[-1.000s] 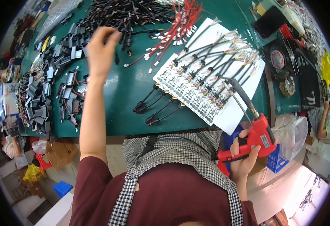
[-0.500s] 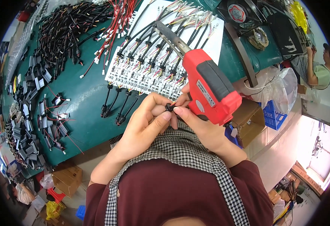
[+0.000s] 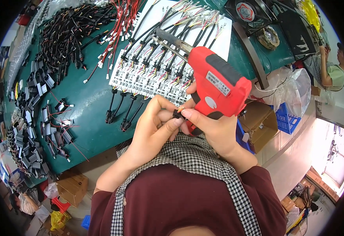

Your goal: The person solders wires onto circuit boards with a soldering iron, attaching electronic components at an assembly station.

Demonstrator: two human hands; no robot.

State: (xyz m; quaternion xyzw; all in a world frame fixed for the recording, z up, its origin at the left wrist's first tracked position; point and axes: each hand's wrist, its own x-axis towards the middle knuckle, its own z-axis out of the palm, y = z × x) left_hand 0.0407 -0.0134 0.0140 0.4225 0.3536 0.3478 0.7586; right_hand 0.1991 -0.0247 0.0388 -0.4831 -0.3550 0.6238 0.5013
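Head view, left to right: loose black connectors (image 3: 26, 129) lie scattered along the far left of the green bench (image 3: 89, 114), with a heap of black leads (image 3: 69, 31) and a bundle of red wires (image 3: 117, 27) farther up. Next comes a white sheet (image 3: 219, 43) carrying rows of small boards (image 3: 148, 78), each already wired with black cables fanning away from the person. A few finished leads (image 3: 121, 114) lie off the sheet's near edge.

At the middle, close to the chest, the left hand (image 3: 154, 129) pinches a small black connector (image 3: 177, 114) between thumb and fingertips; orange wire ends seem to show at its top. The right hand (image 3: 211, 129) meets it there, index tip pressing on the same connector, while its other fingers are wrapped round the grip of a red soldering gun (image 3: 219, 84), whose metal tip (image 3: 172, 41) points away over the boards. Whether the wires are fully seated is too small to tell.

To do this well, I judge the gun's hot tip should stay aimed clear of cables and skin, the connector should be held steady by the left fingertips, and the wire ends aligned squarely before pressing.

On the right stand a black fan (image 3: 248, 11) and a clear bag (image 3: 293, 88); another person (image 3: 331, 67) works beyond.
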